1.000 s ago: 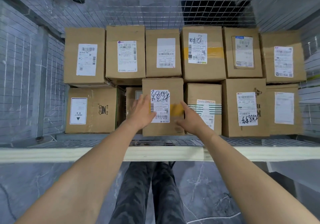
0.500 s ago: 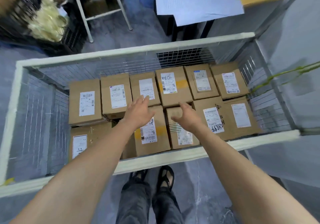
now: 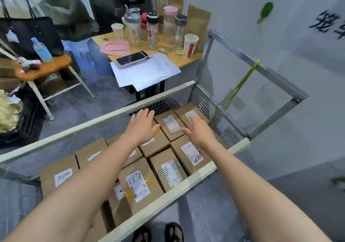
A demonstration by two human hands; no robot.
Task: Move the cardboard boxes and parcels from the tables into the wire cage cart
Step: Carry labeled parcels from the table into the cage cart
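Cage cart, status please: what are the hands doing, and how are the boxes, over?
Left hand open, right hand open, both empty above the load. Cardboard boxes packed in wire cage cart, labels up. Nothing blocking the hands.

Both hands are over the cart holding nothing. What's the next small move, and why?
Probably draw both hands back out of the wire cage cart and turn to fetch another parcel: the left hand and right hand are open and empty above the boxes already packed inside.

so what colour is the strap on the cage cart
The strap is bright green, seen in the head view.
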